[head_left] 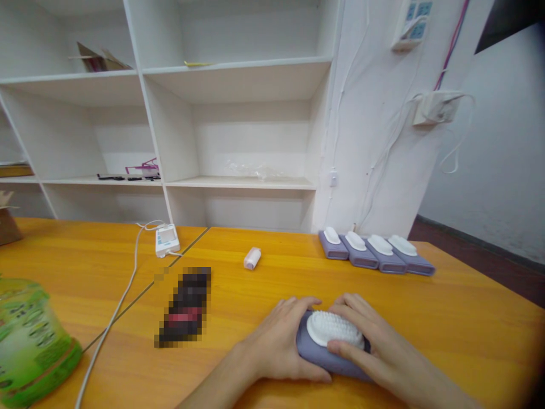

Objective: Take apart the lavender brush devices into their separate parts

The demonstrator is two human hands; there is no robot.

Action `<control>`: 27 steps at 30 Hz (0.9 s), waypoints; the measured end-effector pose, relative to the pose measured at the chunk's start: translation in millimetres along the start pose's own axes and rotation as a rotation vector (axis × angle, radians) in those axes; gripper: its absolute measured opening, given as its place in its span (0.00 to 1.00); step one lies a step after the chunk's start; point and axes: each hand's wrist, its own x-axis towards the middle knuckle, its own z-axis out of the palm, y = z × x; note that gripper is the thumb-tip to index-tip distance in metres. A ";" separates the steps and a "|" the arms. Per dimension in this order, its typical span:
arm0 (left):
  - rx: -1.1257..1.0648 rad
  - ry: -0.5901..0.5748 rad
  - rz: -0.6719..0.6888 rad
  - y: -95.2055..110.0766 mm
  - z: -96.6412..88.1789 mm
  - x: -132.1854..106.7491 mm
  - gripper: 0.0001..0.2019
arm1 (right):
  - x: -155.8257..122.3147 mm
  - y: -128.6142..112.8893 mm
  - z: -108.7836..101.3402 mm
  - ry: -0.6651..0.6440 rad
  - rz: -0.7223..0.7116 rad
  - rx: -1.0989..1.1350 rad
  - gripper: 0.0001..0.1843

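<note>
A purple block with a white bristled brush head [333,330] lies on the orange wooden table [447,318] near the front edge. My left hand [279,341] curls round its left side, thumb along the near edge. My right hand [377,346] wraps its right side, fingers over the far edge and thumb at the front. Both hands grip it together. A row of several matching purple blocks with white tops [377,251] stands at the back right of the table.
A small pale pink bottle [252,258] lies at mid-table. A dark pixelated object [186,307] lies left of my hands. A white device with a cable [167,240] sits further back. A green plastic container [29,341] stands at far left. White shelving [238,182] rises behind.
</note>
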 end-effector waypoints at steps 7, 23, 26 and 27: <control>-0.004 0.012 0.020 2.8 0.2 2.3 0.49 | 0.6 -1.7 0.8 0.046 0.012 0.034 0.17; -0.498 0.340 -0.220 19.0 24.3 8.3 0.34 | 21.6 22.0 47.5 0.421 0.239 1.062 0.49; -0.478 0.325 -0.289 24.1 39.0 6.3 0.44 | 25.9 10.9 64.9 0.412 0.309 1.152 0.51; -0.504 0.298 -0.262 25.5 42.9 5.4 0.48 | 25.8 9.0 66.7 0.442 0.349 1.126 0.50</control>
